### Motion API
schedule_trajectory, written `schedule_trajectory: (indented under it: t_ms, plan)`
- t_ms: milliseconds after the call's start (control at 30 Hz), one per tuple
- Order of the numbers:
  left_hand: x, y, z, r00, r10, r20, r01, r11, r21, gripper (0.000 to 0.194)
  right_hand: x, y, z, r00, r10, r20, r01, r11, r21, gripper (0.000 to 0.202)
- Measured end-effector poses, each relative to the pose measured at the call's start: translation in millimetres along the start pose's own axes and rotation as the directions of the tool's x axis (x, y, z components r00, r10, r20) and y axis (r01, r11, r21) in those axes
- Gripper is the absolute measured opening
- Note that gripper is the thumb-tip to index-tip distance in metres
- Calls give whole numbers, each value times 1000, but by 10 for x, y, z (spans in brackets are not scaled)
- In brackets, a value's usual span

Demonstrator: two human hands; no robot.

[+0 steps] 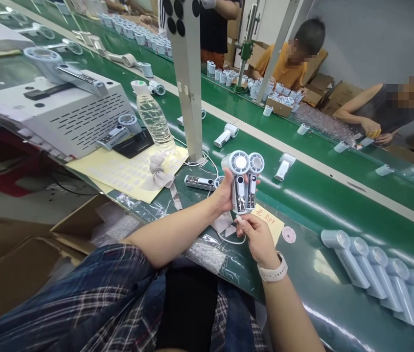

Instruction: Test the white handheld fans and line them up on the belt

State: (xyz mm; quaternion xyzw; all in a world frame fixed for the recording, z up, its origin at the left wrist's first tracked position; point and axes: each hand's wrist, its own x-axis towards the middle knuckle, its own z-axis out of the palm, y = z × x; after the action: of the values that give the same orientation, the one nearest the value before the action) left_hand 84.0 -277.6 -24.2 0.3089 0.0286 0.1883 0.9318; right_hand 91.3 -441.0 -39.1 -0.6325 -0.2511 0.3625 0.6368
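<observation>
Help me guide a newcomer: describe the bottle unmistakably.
Find the white slotted box at left. Just right of it, on the yellow sheet, stands the bottle. It is clear and ridged, with a pale cap, unlike the opaque round-headed devices nearby.

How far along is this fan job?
Likely done: the lined-up fans at right. In hand: two fans in the left hand, cable plug at their base in the right hand. Possibly left: scattered fans on the green surface.
</observation>
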Motion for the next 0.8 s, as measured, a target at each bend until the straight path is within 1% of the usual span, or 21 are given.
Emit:
schedule_trajectory:
  t_ms: [100,233,300,400,533,700,800]
  plan:
    - [-4,9,6,1000,-7,17,7,1000,-24,78,-3,16,47,998,-34,-44,36,999,40,50]
    - [-15,40,29,999,-19,30,21,997,-75,77,-30,-7,76,998,-48,-37,49,999,5,52]
    - [-25,54,42,999,-13,47,16,997,-72,76,-45,-28,101,997,-62,-44,63,998,11,53]
    - [-40,60,49,997,26,76,-23,999,-32,77,-64,-33,163,993,-83,-86,89,994,58,55]
    - [-63,38,50,991,81,109,-83,996,22,80,-88,7,243,989,-85,-121,102,984,143,51]
    - [-98,4,58,984,153,89,-158,986,58,78,-114,41,285,988,-85,-126,110,972,210,47]
    - [-105,5,70,984,157,83,-162,985,66,78,-113,43,279,986,-98,-133,124,971,204,46]
